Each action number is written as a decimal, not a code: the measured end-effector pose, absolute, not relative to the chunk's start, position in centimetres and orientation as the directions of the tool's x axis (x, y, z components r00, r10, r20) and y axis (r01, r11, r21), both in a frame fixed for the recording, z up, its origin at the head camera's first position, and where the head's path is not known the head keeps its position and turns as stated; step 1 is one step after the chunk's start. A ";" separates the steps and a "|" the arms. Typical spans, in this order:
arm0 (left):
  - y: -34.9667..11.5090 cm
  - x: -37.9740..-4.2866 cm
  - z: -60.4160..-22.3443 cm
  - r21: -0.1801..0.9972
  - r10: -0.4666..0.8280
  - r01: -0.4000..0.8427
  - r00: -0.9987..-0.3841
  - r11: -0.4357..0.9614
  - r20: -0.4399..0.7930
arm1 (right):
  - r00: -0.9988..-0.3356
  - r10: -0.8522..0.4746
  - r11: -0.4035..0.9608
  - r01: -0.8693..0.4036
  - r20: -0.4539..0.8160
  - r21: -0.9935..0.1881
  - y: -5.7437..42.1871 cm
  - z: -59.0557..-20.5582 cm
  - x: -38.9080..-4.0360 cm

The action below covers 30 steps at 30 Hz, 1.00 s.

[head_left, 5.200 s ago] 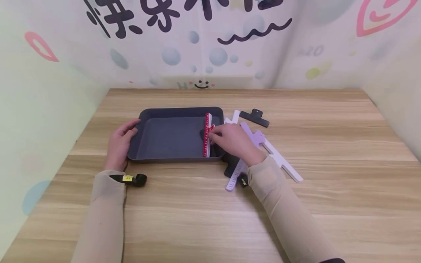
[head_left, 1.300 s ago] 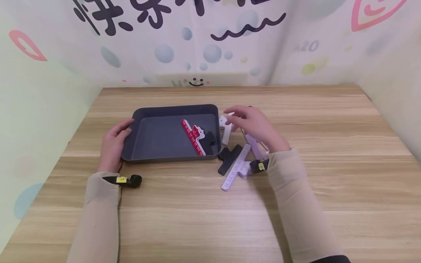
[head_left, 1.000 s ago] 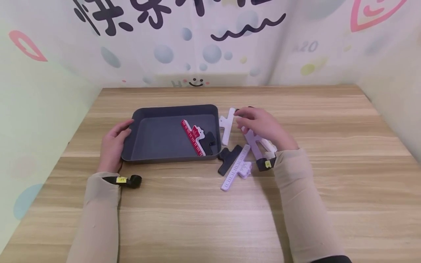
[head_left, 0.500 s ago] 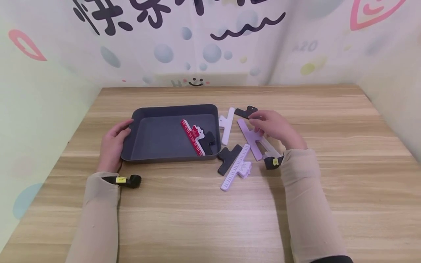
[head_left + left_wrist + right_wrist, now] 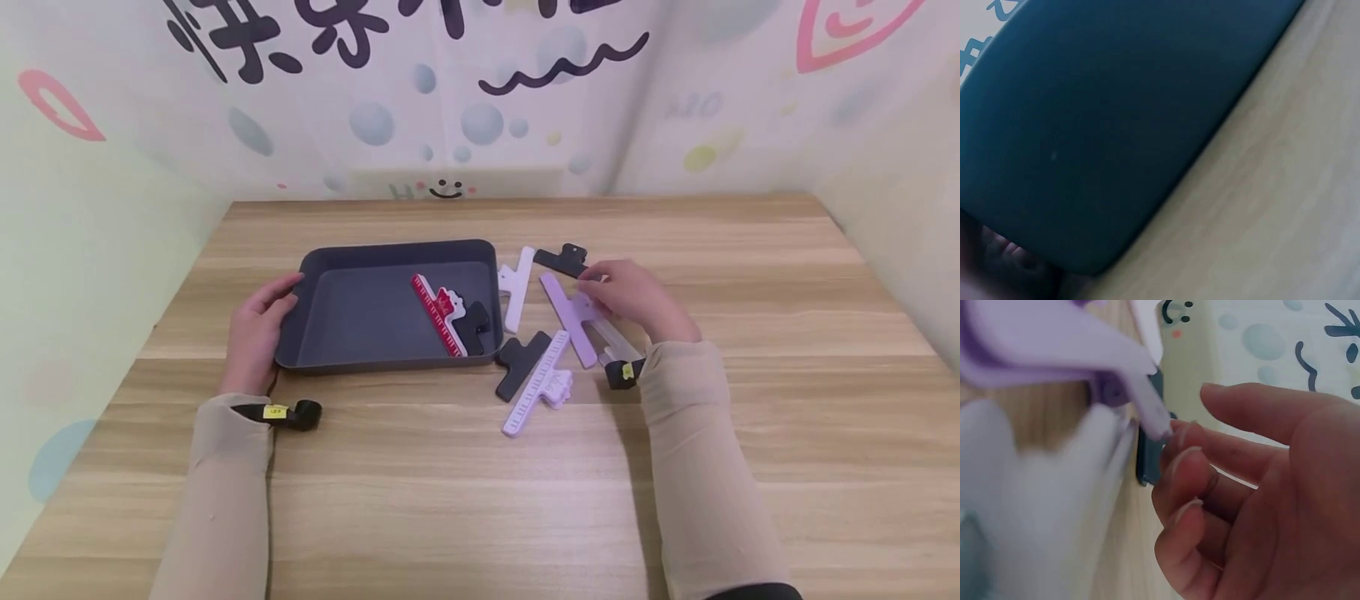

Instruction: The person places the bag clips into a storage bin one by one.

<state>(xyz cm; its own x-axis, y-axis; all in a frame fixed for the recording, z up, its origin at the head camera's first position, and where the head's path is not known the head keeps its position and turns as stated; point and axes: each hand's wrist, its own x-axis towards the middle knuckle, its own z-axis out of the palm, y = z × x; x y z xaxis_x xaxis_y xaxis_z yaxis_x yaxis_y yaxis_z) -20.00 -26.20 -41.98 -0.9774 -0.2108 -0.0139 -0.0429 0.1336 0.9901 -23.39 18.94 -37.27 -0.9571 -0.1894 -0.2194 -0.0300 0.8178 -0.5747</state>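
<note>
In the head view my left hand (image 5: 257,329) grips the left rim of a dark grey tray (image 5: 352,321). A red ruler-edged clip (image 5: 431,306) lies in it, partly over a black clip (image 5: 476,329). My right hand (image 5: 637,296) is over the far end of a pale purple clip (image 5: 567,318) on the table. The right wrist view shows this hand's thumb and loosely bent fingers (image 5: 1188,478) apart, nothing between them, near the purple clip's handle (image 5: 1147,406). A white clip (image 5: 617,340) lies partly hidden under the right wrist.
Right of the tray are a white clip (image 5: 516,292), a black clip (image 5: 555,262) farther back, and another black clip (image 5: 517,365) touching a lavender ruler-edged clip (image 5: 536,387). A printed cloth wall (image 5: 315,150) stands behind the table.
The red clip, earlier held by the right hand over the tray, now lies slanted inside it. The right hand has moved right, to the purple clip. The left hand still holds the tray.
</note>
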 end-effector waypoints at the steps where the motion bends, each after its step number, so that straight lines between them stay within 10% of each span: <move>1: -26.2 -20.0 -42.0 0.990 -0.211 -0.044 -0.977 0.135 -0.015 | -0.956 -0.190 0.826 -0.032 -0.224 -0.563 18.9 -37.3 -23.4; 30: -26.2 -20.1 -42.2 0.990 -0.216 -0.045 -0.976 0.135 -0.015 | -0.944 -0.183 0.839 -0.004 -0.275 -0.544 19.3 -38.1 -23.3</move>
<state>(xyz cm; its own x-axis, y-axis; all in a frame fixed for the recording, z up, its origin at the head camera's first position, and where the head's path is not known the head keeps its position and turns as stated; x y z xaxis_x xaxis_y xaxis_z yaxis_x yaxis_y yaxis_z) -20.06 -26.17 -42.24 -0.9762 -0.2162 -0.0151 -0.0453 0.1353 0.9898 -23.33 19.33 -38.11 -0.9438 -0.1830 -0.2752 -0.0039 0.8388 -0.5444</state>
